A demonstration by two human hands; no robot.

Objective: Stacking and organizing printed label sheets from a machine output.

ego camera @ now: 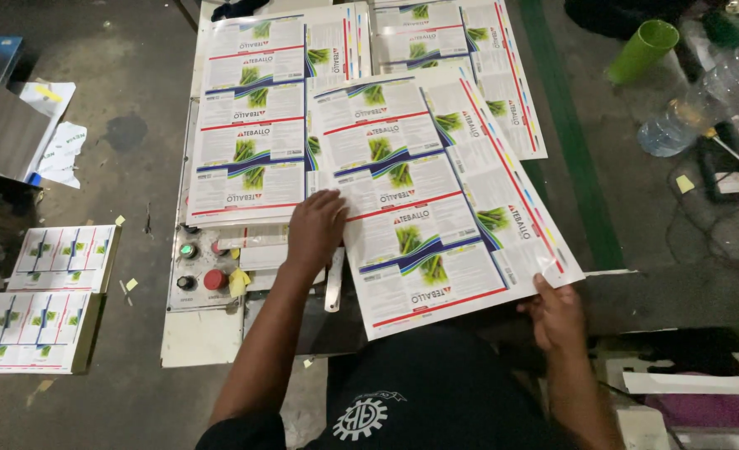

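Left hand presses a glossy white printed sheet, tilted.

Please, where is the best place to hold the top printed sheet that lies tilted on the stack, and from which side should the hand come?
The top printed sheet is probably best taken at its near right corner, from the person's side. That corner overhangs the stack and curls a little, so fingers can slip under it; the right hand pinches there. The left hand lies flat on the sheet's left edge and steadies it.
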